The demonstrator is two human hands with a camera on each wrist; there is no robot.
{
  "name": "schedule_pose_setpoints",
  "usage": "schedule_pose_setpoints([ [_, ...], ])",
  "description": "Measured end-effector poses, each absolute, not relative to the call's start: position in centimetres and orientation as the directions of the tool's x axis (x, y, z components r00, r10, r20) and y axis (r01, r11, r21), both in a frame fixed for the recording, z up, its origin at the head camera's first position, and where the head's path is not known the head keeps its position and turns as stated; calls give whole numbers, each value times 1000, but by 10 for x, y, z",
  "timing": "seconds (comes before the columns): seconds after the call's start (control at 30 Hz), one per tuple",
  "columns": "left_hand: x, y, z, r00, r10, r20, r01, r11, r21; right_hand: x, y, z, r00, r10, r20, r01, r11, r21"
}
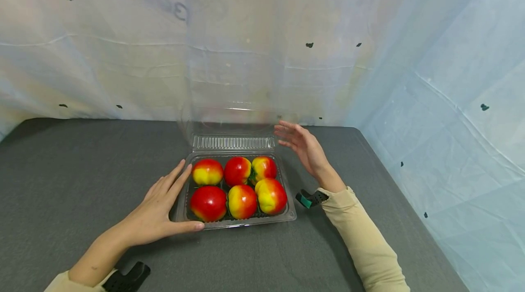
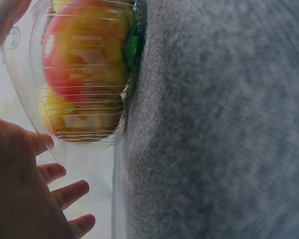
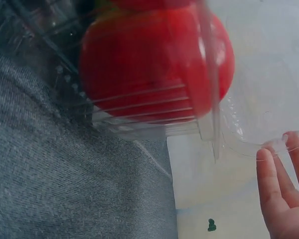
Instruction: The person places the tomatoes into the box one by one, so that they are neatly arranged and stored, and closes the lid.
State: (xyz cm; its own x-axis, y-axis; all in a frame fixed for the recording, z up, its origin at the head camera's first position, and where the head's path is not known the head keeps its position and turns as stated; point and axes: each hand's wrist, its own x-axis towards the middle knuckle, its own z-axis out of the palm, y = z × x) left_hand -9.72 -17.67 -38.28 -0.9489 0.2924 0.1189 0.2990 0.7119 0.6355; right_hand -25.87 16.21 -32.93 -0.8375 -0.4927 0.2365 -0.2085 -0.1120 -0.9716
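A clear plastic clamshell box (image 1: pixel 254 223) stands on the grey table, holding two rows of glossy red-and-yellow fruits (image 1: pixel 208 203). Its transparent lid (image 1: pixel 229 116) is raised at the back, joined by a ribbed hinge strip. My left hand (image 1: pixel 157 210) spreads along the box's left side, thumb at the front left corner and fingertips near the back left one. In the left wrist view, its fingers (image 2: pixel 72 193) are extended beside the rim. My right hand (image 1: pixel 305 148) is raised at the lid's right side; in the right wrist view its fingertips (image 3: pixel 265 155) meet the lid's edge.
The grey tabletop (image 1: pixel 82 169) ends in a rounded corner at the back right. Pale plastic sheeting (image 1: pixel 246 32) with small dark marks hangs behind and to the right. Each wrist wears a black strap (image 1: pixel 312 198).
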Motion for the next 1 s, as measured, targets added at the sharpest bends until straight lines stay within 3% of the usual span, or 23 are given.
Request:
schedule_pose_setpoints([
  [0.3,-97,-178,-383,-946,301,122,307,703,642,-253,166,-329,-839,-483,249,-229,-101,-968],
  [0.57,-97,-179,-383,-945,300,129,309,698,646,-249,164,-326,-893,-406,194,-165,-105,-981],
  [1.0,-98,-177,-382,-944,304,126,310,687,658,-240,168,-322,-880,-429,205,-229,4,-973],
])
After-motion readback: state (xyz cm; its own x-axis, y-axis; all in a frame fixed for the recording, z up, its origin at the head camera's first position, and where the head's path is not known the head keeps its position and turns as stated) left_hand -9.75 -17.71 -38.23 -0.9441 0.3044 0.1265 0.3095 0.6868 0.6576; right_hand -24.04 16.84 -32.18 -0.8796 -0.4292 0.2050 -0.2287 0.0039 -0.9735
